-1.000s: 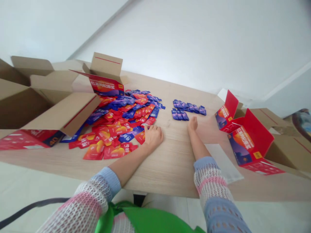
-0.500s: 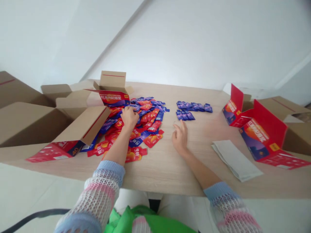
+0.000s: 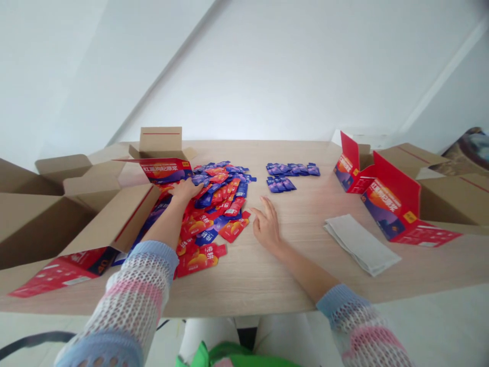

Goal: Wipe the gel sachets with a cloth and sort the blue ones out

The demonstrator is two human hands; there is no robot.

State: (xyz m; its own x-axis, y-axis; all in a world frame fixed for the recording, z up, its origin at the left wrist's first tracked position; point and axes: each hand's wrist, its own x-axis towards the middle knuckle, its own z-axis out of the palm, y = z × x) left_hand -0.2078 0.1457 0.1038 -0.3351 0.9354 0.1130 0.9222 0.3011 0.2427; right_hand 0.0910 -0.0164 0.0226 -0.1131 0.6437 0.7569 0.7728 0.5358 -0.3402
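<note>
My left hand point(image 3: 185, 190) rests on a heap of red and blue-purple pouches point(image 3: 233, 196), just in front of a small open carton. Its thumb stands apart from the fingers. Some fingertips are hidden among the pouches, and I see no pouch lifted in it. My right hand point(image 3: 266, 227) hovers at or just above the table, right of the heap, fingers apart and holding nothing. Beyond it lie two rows of overlapping purple pouches: a longer back row point(image 3: 293, 169) and a shorter front row point(image 3: 280, 184).
At left stand a small open red carton point(image 3: 165, 168) and a large open cardboard box point(image 3: 89, 224). Two open red cartons stand at right, one smaller point(image 3: 353, 165) and one larger point(image 3: 389, 204). A folded pale cloth point(image 3: 361, 243) lies before them on the wooden table point(image 3: 267, 285).
The view has shifted, so the scene sits further left. My left hand has moved left across the heap towards the small carton. My right hand has drawn back from the purple rows, towards the heap.
</note>
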